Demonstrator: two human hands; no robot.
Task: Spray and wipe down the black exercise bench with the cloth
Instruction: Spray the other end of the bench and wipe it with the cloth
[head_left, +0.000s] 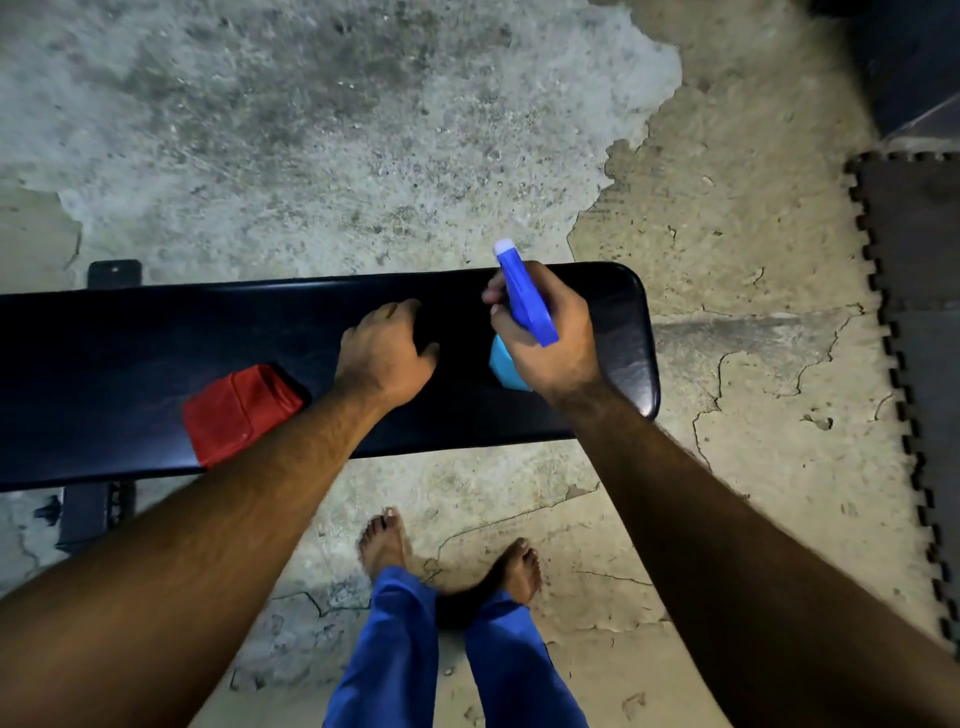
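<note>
Stretching across the view from the left edge, the long black padded exercise bench is seen from above, its rounded end lying just to the right of the right hand. A blue plastic spray bottle with a white nozzle tip is gripped in that hand, the fingers wrapped around its neck and two fingertips laid at the front near the trigger; the pale blue body of the bottle is partly hidden under the palm. The nozzle is pointed away from the person, over the far edge of the bench. The left hand is rested on the bench surface just left of the bottle, loosely curled and holding nothing. A folded red cloth is lain on the bench, behind and to the left of the left hand, beside the forearm. Bare feet and blue trousers are seen below on the cracked concrete floor.
</note>
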